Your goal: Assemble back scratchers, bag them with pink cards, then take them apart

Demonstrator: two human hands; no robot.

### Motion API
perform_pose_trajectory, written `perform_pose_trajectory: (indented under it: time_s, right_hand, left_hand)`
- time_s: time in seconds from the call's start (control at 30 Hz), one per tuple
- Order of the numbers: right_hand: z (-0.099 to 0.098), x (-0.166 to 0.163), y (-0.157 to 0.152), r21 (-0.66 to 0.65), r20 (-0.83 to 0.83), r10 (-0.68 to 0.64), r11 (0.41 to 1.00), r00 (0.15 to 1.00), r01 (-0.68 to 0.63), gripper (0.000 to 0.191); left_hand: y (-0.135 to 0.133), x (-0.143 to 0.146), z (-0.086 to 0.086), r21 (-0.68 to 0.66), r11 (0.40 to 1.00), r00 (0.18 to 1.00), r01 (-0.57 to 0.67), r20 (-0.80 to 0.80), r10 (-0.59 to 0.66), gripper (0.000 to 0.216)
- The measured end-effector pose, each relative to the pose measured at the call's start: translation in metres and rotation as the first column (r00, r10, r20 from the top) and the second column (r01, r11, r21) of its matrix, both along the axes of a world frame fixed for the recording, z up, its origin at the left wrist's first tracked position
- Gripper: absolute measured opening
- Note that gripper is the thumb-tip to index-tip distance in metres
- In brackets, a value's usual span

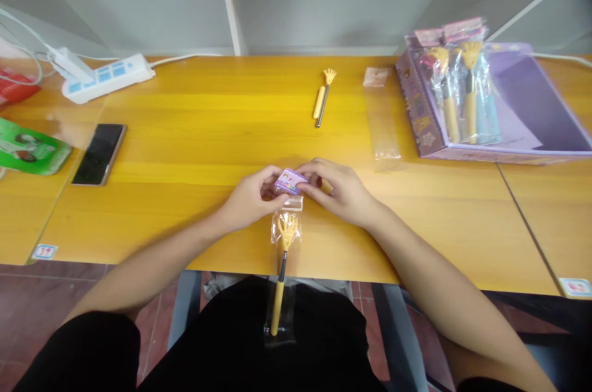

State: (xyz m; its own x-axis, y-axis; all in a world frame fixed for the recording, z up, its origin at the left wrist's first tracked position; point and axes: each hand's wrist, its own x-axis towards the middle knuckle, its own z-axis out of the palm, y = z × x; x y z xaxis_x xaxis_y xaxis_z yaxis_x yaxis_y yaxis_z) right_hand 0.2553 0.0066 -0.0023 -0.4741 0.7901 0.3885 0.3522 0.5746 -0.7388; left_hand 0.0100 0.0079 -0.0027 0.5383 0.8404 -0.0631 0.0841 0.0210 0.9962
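Between my two hands is a small purple printed card [289, 180]. My left hand [250, 198] closes on its left side, the thumb lying near the top of a clear plastic bag [289, 339]. My right hand [340, 191] pinches the card's right edge between thumb and fingers. Inside the bag is a yellow hand-shaped back scratcher [278, 302] with a dark metal shaft. The bag hangs below the card, past the table's front edge and over my lap. Whether the card is joined to the bag, I cannot make out.
An unwrapped back scratcher [322, 102] and a flat clear bag [383, 127] lie farther back. At right, a purple box [419, 121] holds bagged back scratchers [470, 90]. A phone [99, 155], a power strip [111, 77] and a green packet [32, 148] are at left.
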Motion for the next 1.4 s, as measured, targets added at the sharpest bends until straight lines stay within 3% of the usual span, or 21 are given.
perform_pose_trajectory:
  time_s: [0.23,0.57,0.7,0.83,1.03,1.17,1.4]
  right_hand:
    - [0.005,0.002,-0.002,0.019,0.057,0.05,0.998,0.997,-0.052,0.039]
    - [0.004,0.005,-0.003,0.03,0.065,0.102,0.994,0.993,-0.104,0.045]
    - [0.005,0.004,-0.003,0.037,0.059,0.001,0.999,0.998,-0.004,0.041]
    - [0.004,0.003,0.001,0.007,0.042,-0.087,0.996,0.995,0.086,0.022]
    - [0.003,0.001,0.003,-0.064,-0.001,-0.087,0.994,0.996,0.087,0.023]
    - [0.001,0.001,0.002,-0.103,-0.027,-0.092,0.991,0.995,0.088,0.025]
    - [0.002,0.001,0.002,-0.1,-0.044,-0.103,0.99,0.994,0.098,0.022]
  left_hand:
    - [0.0,0.001,0.002,-0.012,1.0,1.0,0.01,0.004,-0.01,0.033]
    - [-0.001,0.001,0.001,-0.016,1.0,1.0,0.008,-0.008,-0.008,0.034]
    - [-0.002,0.001,0.002,-0.005,1.0,1.0,-0.004,-0.027,0.004,0.031]
    - [-0.003,0.001,0.005,0.003,1.0,0.999,0.0,-0.046,0.0,0.032]
    - [-0.006,-0.001,0.008,0.168,0.986,0.994,0.021,-0.105,-0.003,0.055]
    - [-0.006,-0.002,0.011,0.306,0.949,0.974,0.074,-0.226,-0.003,0.036]
    - [-0.006,-0.003,0.014,0.396,0.914,0.957,0.093,-0.289,0.028,0.031]
